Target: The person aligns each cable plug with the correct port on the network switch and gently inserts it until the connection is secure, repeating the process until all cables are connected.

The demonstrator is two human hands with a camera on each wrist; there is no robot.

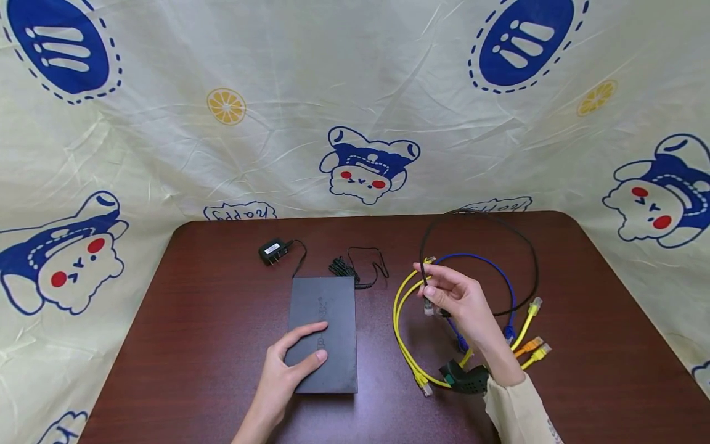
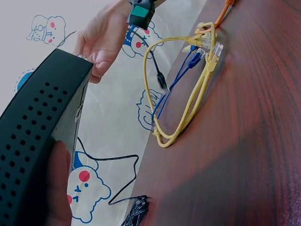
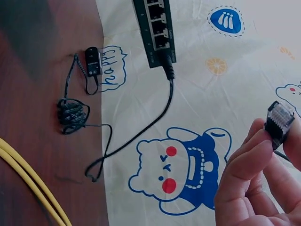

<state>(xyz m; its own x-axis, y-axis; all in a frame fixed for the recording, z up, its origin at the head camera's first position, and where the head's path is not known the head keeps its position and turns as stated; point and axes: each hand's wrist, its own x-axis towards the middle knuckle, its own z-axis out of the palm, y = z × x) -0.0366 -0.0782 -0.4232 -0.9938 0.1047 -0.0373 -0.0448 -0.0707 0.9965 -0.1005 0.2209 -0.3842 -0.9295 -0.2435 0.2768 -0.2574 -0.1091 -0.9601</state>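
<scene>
My left hand [image 1: 288,361] grips a dark grey network switch [image 1: 339,308], with two digits lying across its broad face; the rest of the fingers are hidden. Square vent holes cover one side of the switch [image 2: 33,117] in the left wrist view. In the right wrist view its row of ports [image 3: 159,23] shows, and a black power cord [image 3: 168,70] is plugged in at the end. To the right of the switch, my right hand [image 1: 457,299] pinches the clear plug [image 3: 281,117] of a black Ethernet cable [image 1: 536,259], apart from the ports.
Yellow Ethernet cables [image 1: 397,320], a blue one [image 1: 499,269] and an orange plug [image 1: 531,346] lie on the brown table [image 1: 222,345] around my right forearm. Behind the switch are a black power adapter [image 1: 273,251] and its bundled cord [image 1: 342,268]. A printed cloth [image 1: 299,154] hangs behind.
</scene>
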